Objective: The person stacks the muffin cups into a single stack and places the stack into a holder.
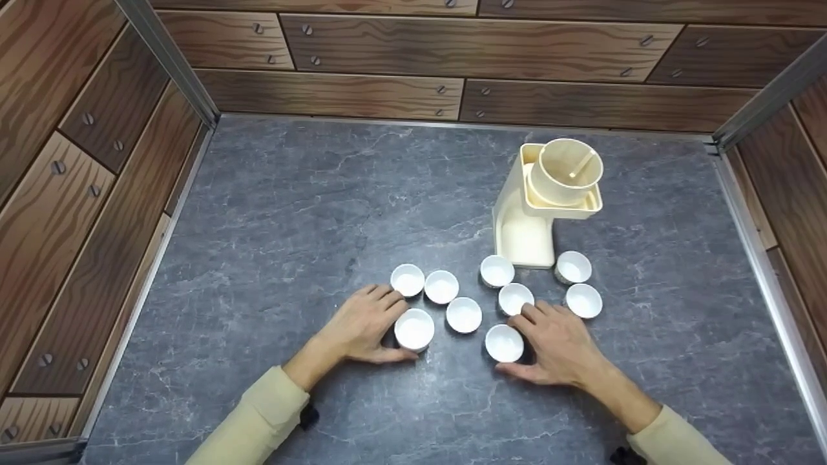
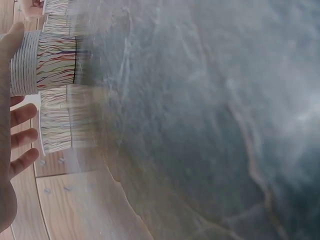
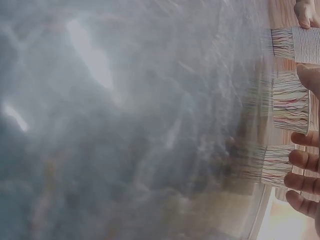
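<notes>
In the head view my left hand (image 1: 369, 326) holds a stack of nested white cups (image 1: 414, 330) between thumb and fingers. The left wrist view shows the stack's ribbed rims and coloured wavy lines (image 2: 56, 60), with the other fingers (image 2: 24, 137) spread loosely. My right hand (image 1: 557, 345) has thumb and index finger around a single white cup (image 1: 504, 343), patterned with the same lines in the right wrist view (image 3: 291, 102). Just beyond its fingertips stands another cup (image 1: 516, 299). Three single cups, one of them in the middle (image 1: 464, 315), stand close to the stack.
A cream dispenser-like stand (image 1: 526, 236) with a round hopper (image 1: 565, 171) on top rises behind the cups. Two cups, the nearer one (image 1: 583, 301) included, stand right of it, and one (image 1: 497, 271) at its base. Wood-patterned walls (image 1: 387, 48) border the grey tabletop (image 1: 310, 194).
</notes>
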Tool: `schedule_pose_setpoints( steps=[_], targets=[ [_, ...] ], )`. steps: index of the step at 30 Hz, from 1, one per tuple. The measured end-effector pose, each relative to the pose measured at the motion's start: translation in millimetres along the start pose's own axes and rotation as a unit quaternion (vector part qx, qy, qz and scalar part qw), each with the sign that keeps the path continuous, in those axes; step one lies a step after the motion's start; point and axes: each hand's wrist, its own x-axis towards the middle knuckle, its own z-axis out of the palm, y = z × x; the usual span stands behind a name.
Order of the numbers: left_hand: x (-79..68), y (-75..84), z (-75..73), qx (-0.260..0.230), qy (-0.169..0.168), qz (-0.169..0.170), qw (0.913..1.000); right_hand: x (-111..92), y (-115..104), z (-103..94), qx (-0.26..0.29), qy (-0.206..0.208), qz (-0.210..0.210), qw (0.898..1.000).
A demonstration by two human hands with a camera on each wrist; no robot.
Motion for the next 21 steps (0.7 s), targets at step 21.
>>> schedule_pose_setpoints(
  steps=[21],
  targets=[
    [1.2,0.2,1.9,0.005,0.008,0.001,1.0000,53,5,-16.1,0.010,0.047,-0.129,0.991]
  ],
)
